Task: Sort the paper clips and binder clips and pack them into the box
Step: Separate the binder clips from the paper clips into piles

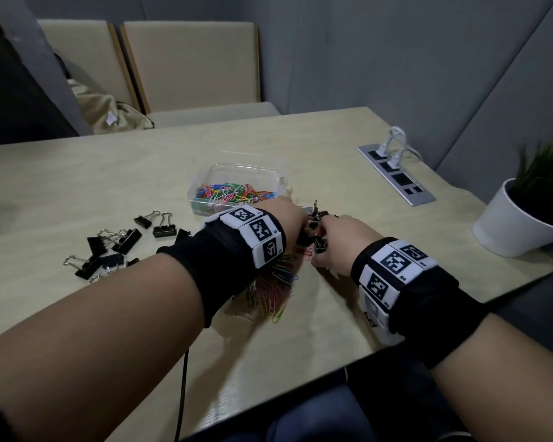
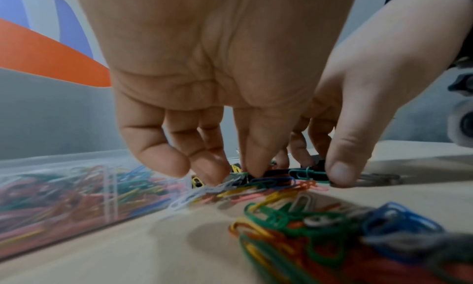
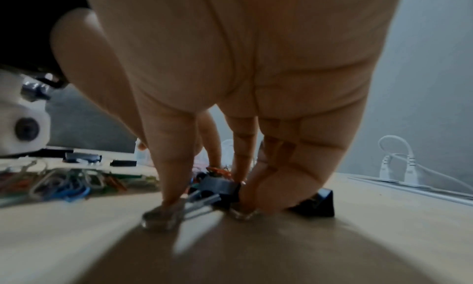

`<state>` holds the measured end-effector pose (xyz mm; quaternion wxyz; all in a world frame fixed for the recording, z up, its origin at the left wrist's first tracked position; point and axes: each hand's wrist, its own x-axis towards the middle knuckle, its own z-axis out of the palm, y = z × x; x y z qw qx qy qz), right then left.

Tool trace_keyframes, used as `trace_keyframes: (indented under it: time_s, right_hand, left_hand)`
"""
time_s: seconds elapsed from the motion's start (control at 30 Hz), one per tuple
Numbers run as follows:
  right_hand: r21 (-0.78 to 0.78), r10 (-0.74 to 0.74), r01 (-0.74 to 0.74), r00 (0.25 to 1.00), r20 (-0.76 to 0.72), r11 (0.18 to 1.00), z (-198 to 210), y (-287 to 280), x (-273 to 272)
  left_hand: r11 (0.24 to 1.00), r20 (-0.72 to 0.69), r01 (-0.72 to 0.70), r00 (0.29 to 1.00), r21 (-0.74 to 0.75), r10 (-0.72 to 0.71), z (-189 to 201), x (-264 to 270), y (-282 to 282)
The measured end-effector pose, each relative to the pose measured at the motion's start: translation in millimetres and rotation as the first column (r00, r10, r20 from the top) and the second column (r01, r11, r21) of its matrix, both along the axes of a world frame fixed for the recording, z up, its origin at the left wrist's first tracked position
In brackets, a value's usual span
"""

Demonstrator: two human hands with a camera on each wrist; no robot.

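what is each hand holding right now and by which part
The right hand pinches a black binder clip, thumb on its wire handle. The left hand's fingertips are down in the mixed clips; a hold cannot be told.

Dim indoor light, soft shadows under both forearms, wide-angle bending at edges, wrist views blurred close up

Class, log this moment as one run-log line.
left hand: picking in mixed clips | right hand: pinching binder clip | clear box: holds paper clips
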<state>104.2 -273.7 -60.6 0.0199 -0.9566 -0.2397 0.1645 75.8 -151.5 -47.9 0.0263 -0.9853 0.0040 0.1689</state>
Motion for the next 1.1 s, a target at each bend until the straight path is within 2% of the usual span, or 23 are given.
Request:
trace_keyframes:
  time_s: [0.13, 0.33, 0.57, 0.83, 0.93, 1.1]
  right_hand:
    - [0.002, 0.068, -0.068, 0.997, 0.025, 0.998, 1.7, -0.5, 0.1]
    - [0.002, 0.016, -0.016, 1.000, 0.021, 1.000, 6.4, -2.6, 3.6]
    - [-0.023, 0.056, -0.055, 0.995, 0.083, 0.998, 7.3, -5.9, 9.3]
    - [0.164, -0.098, 0.084, 0.992, 0.083, 0.983, 16.7, -14.7, 13.3]
    - [0.202, -0.161, 0.142, 0.984, 0.078, 0.969, 19.3, -17.5, 17.1]
    - [0.227, -0.237, 0.213, 0.968, 0.086, 0.950, 25.1, -22.6, 24.8]
  left_hand:
    - [1.000, 0.028, 0.018, 0.999, 0.017, -0.018, -4.4, 4.3, 0.4]
    - [0.998, 0.072, 0.052, 0.996, -0.045, -0.048, -2.4, 1.8, 0.7]
    - [0.993, 0.053, 0.121, 0.991, 0.007, -0.121, -1.1, 2.8, -8.6]
    - [0.998, 0.095, 0.060, 0.994, 0.013, -0.061, -9.3, 3.0, -16.7]
    - [0.999, 0.065, 0.037, 0.997, 0.011, -0.037, -9.9, 4.7, -18.8]
    - [0.996, 0.073, -0.004, 0.997, -0.091, 0.011, -8.0, 5.3, -17.7]
